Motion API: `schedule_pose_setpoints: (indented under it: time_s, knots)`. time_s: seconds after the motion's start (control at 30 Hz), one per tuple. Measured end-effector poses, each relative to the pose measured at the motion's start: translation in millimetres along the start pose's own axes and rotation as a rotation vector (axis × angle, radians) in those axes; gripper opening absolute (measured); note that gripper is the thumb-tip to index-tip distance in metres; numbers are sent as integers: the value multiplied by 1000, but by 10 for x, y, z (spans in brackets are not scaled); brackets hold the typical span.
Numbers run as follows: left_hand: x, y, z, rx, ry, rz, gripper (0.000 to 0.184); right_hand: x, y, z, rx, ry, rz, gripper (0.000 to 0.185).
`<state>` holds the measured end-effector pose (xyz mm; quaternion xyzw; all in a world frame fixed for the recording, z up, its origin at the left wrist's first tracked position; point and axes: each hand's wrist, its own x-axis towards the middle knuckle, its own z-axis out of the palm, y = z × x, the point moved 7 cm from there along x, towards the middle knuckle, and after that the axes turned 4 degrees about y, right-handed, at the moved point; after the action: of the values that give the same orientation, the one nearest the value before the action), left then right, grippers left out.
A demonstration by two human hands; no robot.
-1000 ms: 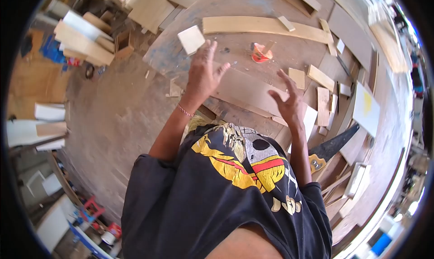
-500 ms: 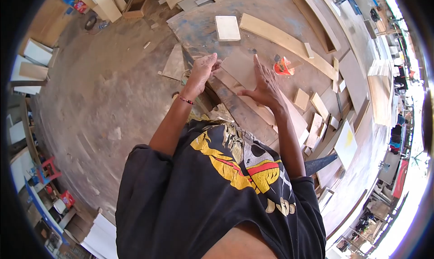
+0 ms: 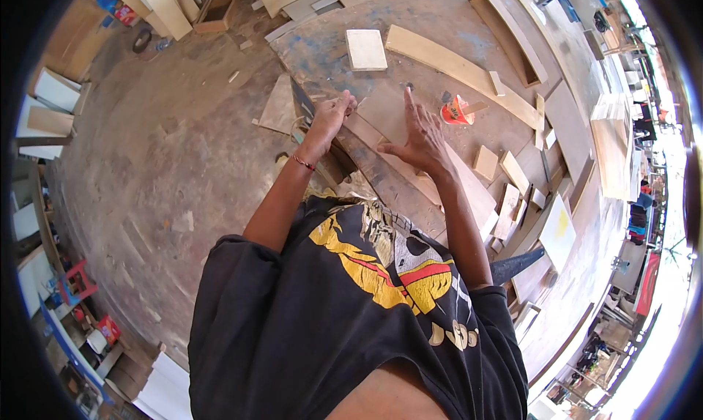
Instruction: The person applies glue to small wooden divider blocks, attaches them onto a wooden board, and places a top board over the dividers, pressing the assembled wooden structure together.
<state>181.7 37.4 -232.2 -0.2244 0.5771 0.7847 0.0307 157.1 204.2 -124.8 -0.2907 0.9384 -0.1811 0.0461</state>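
Note:
My left hand (image 3: 329, 123), a beaded bracelet at its wrist, is at the near left edge of the worktable. Its fingers are curled in with the thumb on top; what they hold, if anything, is too small to make out. Beside it lies a flat brown wooden panel (image 3: 382, 101). Over the right side of this panel is my right hand (image 3: 423, 138), its fingers stretched out and the thumb spread wide. A long pale board (image 3: 469, 189) runs from under my right forearm toward the lower right. An orange-red tub (image 3: 455, 112) with a stick in it stands just right of that hand.
On the worktable (image 3: 322, 43) lie a white block (image 3: 365, 50), a long plywood strip (image 3: 461, 72), a narrow wooden trough (image 3: 509, 35) and several offcuts (image 3: 515, 172). A triangular wood piece (image 3: 278, 106) lies left of the table edge. Panels lean at the far left.
The view has shifted slightly. My right hand has moved a little left, closer to my left hand. Both keep nearly the same finger shape, and the objects on the table stay in place.

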Motion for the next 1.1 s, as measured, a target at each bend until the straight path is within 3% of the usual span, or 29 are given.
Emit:
schedule_pose_setpoints:
  time_s: [0.07, 0.13, 0.23, 0.4, 0.47, 0.53, 0.73, 0.9, 0.97, 1.03, 1.07, 1.1]
  knots:
    - [18, 56, 5, 47, 14, 48, 59, -10, 27, 36, -1, 11, -1, 125]
    - [36, 118, 59, 223, -92, -4, 83, -11, 40, 31, 0, 26, 0, 125]
    - [-64, 409, 233, 323, -207, -104, 96, -22, 42, 19, 12, -14, 33, 126]
    - [-14, 555, 454, 554, -353, -179, 104, -37, 18, 7, 3, -75, 57, 123]
    - [113, 509, 471, 647, -385, -181, 107, -35, 30, 16, 7, -63, 60, 123]
    - [108, 457, 521, 576, -418, -343, 109, -38, 42, 18, 14, -50, 63, 123]
    - [51, 572, 560, 712, -379, -348, 109, -48, 26, -4, 34, -94, 108, 125]
    - [84, 556, 482, 699, -394, -355, 101, -165, 70, -303, 119, 123, 65, 127]
    - [148, 514, 365, 718, -366, -403, 98, -298, 302, -529, 99, 181, 193, 121]
    - [332, 582, 351, 925, -345, -72, 88, -567, 665, -650, 128, 194, 361, 92]
    - [318, 557, 399, 938, -361, -69, 88, -717, 838, -680, 127, 177, 423, 85]
    - [208, 791, 502, 1058, -193, 194, 82, -854, 965, -677, 128, 159, 486, 79]
